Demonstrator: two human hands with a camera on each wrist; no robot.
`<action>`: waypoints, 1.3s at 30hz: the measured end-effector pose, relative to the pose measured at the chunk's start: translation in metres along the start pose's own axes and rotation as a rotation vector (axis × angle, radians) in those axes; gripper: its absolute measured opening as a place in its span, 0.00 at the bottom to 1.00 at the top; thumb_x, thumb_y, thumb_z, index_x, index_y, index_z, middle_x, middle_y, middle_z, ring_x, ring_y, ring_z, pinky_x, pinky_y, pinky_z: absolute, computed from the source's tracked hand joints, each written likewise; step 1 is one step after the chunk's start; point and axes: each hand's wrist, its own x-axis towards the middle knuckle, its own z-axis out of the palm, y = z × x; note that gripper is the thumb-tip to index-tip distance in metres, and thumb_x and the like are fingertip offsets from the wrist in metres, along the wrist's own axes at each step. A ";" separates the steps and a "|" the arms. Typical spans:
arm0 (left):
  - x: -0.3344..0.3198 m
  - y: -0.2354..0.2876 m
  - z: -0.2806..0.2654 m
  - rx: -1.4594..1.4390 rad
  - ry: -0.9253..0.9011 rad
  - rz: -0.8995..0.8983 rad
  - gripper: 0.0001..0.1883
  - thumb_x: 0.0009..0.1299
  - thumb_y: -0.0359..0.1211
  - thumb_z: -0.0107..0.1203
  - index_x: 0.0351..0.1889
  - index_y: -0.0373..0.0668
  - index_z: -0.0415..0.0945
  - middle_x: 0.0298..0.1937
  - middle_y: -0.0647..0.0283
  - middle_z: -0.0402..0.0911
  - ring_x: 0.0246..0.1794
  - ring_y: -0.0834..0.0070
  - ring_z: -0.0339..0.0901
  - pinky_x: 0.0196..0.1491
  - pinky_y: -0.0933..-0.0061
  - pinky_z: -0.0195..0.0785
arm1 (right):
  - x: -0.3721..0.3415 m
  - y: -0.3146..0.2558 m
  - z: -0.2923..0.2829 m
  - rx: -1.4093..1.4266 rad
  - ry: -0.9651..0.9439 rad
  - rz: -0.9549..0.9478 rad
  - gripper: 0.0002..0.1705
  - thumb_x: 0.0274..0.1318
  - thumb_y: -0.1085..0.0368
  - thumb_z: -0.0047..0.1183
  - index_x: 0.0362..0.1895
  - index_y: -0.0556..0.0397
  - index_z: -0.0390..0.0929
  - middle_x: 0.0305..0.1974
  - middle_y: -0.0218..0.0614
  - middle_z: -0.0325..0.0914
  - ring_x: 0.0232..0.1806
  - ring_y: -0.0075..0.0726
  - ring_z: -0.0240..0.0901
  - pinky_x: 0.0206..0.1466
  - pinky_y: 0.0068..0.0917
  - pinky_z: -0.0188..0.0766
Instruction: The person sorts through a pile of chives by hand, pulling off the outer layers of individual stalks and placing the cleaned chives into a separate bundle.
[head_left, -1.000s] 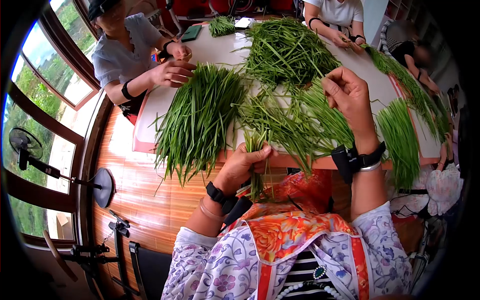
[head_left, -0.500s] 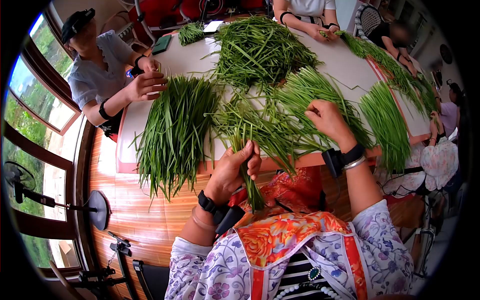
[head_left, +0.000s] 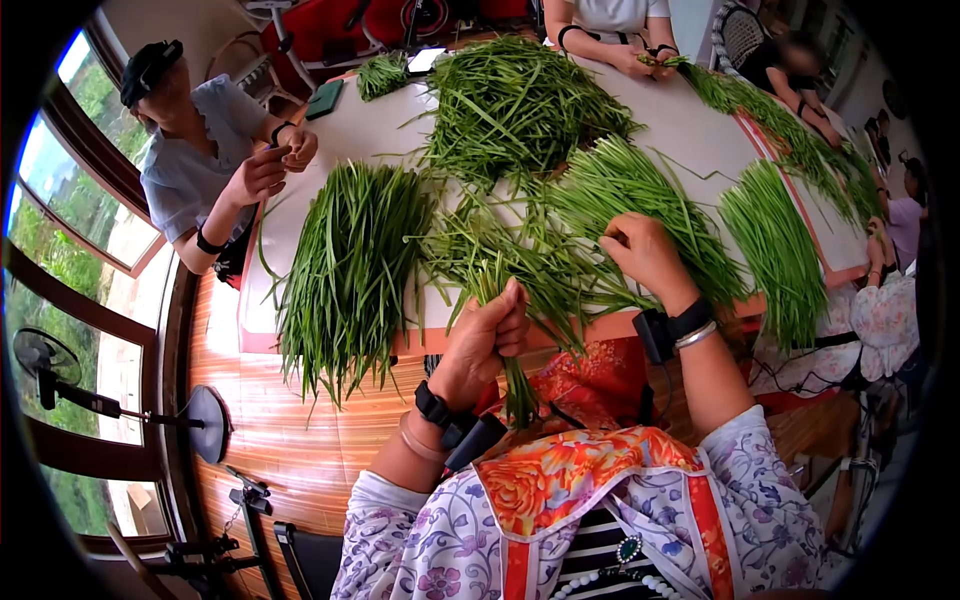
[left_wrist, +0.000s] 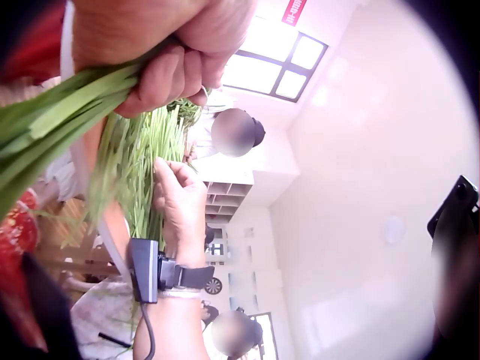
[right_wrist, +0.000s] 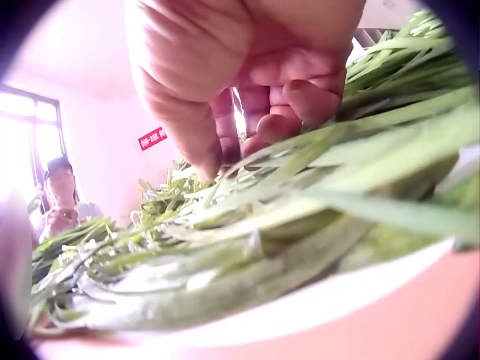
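My left hand [head_left: 485, 338] grips a small bunch of long green stalks, whose pale ends stick up above the fist and whose leaves [left_wrist: 64, 112] hang below it. The right hand [head_left: 650, 255] is low over the table's near side, thumb and fingertips pinching at loose green stalks [right_wrist: 247, 217]; exactly how many is hidden. Beside it lies a bundle with pale ends [head_left: 640, 190]. Loose stalks [head_left: 540, 265] are scattered between the hands. A thick leafy heap [head_left: 350, 270] hangs over the edge at left, and a large pile [head_left: 520, 105] rises behind.
Another bundle [head_left: 775, 235] overhangs the table [head_left: 375, 130] at right, with a long row of greens [head_left: 765, 125] beyond. One person [head_left: 205, 150] sits at the left, another [head_left: 615, 35] across, more at right. A dark green case [head_left: 324, 99] lies near the far left corner.
The right hand has come down from its raised position to the loose stalks. My left hand still grips its bunch. The person at left has drawn both hands back from the leafy heap.
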 end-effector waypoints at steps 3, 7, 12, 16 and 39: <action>0.003 0.001 0.001 -0.004 0.006 0.041 0.10 0.77 0.40 0.48 0.45 0.43 0.71 0.19 0.78 0.50 0.17 0.88 0.46 0.20 0.84 0.39 | -0.005 -0.013 -0.009 0.216 0.039 -0.021 0.08 0.51 0.69 0.59 0.30 0.61 0.76 0.24 0.42 0.76 0.22 0.39 0.72 0.28 0.31 0.67; 0.011 -0.001 0.012 -0.025 0.058 0.124 0.15 0.76 0.37 0.50 0.57 0.40 0.72 0.19 0.80 0.52 0.17 0.89 0.48 0.21 0.84 0.43 | -0.022 -0.048 -0.006 0.275 -0.024 -0.122 0.10 0.52 0.67 0.60 0.28 0.61 0.75 0.24 0.41 0.76 0.20 0.38 0.69 0.25 0.31 0.65; 0.013 -0.006 0.021 0.029 0.069 0.147 0.14 0.76 0.39 0.51 0.52 0.40 0.74 0.21 0.79 0.56 0.19 0.88 0.50 0.23 0.83 0.46 | -0.042 -0.072 0.015 0.221 -0.045 -0.277 0.06 0.50 0.69 0.58 0.30 0.57 0.74 0.27 0.44 0.76 0.30 0.53 0.75 0.32 0.41 0.70; 0.002 0.005 0.011 -0.011 0.060 0.227 0.11 0.76 0.38 0.51 0.43 0.40 0.76 0.23 0.76 0.60 0.19 0.86 0.52 0.23 0.82 0.47 | -0.048 -0.064 0.009 0.250 -0.134 -0.329 0.07 0.49 0.69 0.59 0.30 0.58 0.74 0.27 0.45 0.76 0.30 0.54 0.75 0.32 0.41 0.70; -0.002 0.007 -0.006 -0.139 -0.110 0.058 0.11 0.77 0.39 0.46 0.40 0.42 0.71 0.23 0.72 0.58 0.22 0.83 0.54 0.26 0.80 0.56 | -0.045 -0.016 -0.011 -0.107 0.012 -0.065 0.08 0.47 0.68 0.63 0.32 0.54 0.77 0.33 0.40 0.74 0.35 0.52 0.74 0.37 0.42 0.71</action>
